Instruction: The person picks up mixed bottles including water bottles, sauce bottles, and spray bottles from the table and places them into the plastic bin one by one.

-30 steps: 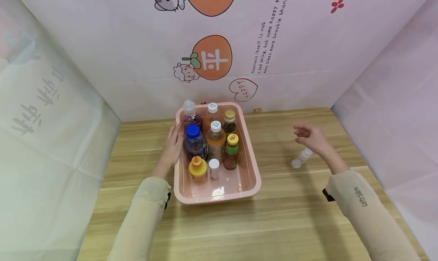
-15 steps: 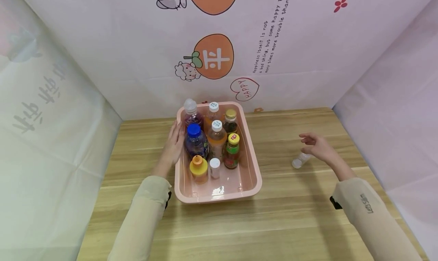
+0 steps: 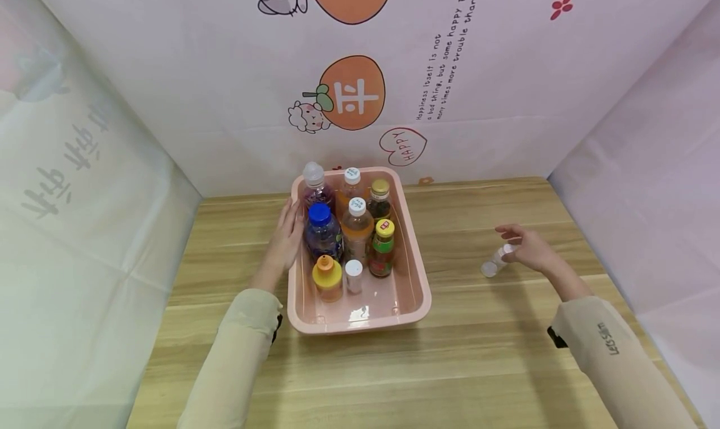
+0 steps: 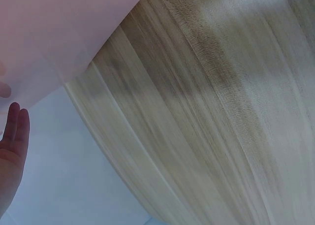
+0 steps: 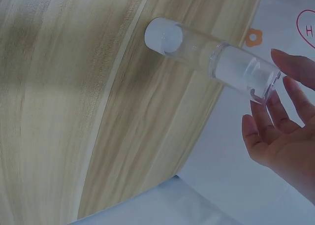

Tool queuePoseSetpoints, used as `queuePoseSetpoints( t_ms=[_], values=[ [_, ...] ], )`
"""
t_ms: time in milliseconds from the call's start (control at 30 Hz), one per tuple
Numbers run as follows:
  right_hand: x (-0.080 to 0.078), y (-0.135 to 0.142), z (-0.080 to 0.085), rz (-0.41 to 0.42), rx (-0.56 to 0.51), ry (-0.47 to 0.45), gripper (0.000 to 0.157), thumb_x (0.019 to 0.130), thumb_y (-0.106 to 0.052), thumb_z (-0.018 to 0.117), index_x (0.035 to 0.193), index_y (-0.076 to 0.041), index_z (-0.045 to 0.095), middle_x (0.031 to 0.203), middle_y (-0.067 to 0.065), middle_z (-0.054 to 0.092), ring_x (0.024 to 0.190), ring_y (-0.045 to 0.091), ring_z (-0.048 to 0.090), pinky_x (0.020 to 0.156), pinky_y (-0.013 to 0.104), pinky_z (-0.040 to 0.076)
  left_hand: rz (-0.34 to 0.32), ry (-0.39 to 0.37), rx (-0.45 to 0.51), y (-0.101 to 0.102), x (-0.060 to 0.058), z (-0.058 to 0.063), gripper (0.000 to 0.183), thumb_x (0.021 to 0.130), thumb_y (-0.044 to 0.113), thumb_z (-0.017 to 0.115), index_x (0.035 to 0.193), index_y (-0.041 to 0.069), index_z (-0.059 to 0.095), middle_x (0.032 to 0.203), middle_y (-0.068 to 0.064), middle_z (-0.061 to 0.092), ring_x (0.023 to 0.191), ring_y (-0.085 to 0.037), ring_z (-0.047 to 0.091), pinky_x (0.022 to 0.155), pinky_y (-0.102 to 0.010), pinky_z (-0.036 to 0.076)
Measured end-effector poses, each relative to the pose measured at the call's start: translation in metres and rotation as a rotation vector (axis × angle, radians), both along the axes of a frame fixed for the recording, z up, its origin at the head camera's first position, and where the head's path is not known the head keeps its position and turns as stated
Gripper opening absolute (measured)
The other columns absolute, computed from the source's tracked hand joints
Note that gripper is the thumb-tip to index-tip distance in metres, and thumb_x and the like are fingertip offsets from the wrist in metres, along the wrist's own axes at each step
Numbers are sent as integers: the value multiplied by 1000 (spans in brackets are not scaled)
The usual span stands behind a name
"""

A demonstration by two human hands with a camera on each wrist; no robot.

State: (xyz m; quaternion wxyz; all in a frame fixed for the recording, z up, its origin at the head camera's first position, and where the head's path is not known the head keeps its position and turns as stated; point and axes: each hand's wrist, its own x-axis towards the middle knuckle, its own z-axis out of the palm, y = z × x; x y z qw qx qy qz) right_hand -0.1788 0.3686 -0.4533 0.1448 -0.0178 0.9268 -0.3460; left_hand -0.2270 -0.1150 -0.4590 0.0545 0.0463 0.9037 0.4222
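Note:
My left hand (image 3: 284, 244) rests along the left side of a pink plastic basket (image 3: 416, 291), its fingers stretched toward the far corner. In the left wrist view, the left hand's straight fingertips (image 4: 15, 116) show beside the pink wall. To the right, a small clear bottle (image 3: 490, 268) with white ends stands on the wooden table. My right hand (image 3: 534, 249) is at its top, fingers spread and loosely bent. From the right wrist, the bottle's (image 5: 197, 50) clear cap end lies between the thumb above and the fingers below, right at the fingertips.
The basket holds several bottles, among them a blue-capped bottle (image 3: 323, 235), a yellow squeeze bottle (image 3: 328, 285), a green-labelled jar (image 3: 382, 251) and a small white-capped bottle (image 3: 354, 276). Printed cloth walls (image 3: 225, 104) enclose the table at the back and sides.
My right hand has moved right and toward me, lowering to the small bottle's top. The left hand stays at the basket, and the bottles keep their places.

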Motion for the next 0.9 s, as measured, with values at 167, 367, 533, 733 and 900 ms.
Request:
queuePoseSetpoints(
  t_ms=[167,367,533,733,900],
  values=[
    [0,1,-2,-20,1,-3,64,81,3,63,138,11,34,133,42,37,122,58,39,95,59,46,-1,5,3,0,1,1,52,104,38,21,153,22,15,162,-1,0,148,-34,11,118,-57,16],
    [0,2,-4,-55,15,16,61,82,2,60,137,11,34,132,42,38,121,58,40,93,58,48,-8,0,-7,0,1,1,52,104,38,20,153,23,14,162,0,0,148,-35,11,118,-58,16],
    [1,1,-2,-81,45,39,61,83,-1,60,137,10,35,132,39,38,120,57,43,89,51,52,-9,-17,-17,0,0,2,53,103,40,20,153,26,12,162,0,-1,147,-37,11,116,-61,17],
    [1,-4,13,-94,7,51,63,85,-4,59,140,9,32,135,39,34,122,56,42,87,44,52,-2,-36,-11,0,0,2,53,103,43,19,153,29,10,162,1,-3,148,-37,10,116,-63,17],
    [-1,-10,35,-127,-56,87,63,89,-6,57,144,6,29,140,37,31,124,54,41,77,16,49,-8,-33,0,0,1,3,53,103,42,19,153,27,9,162,1,-3,148,-36,9,117,-60,16]
  ],
)
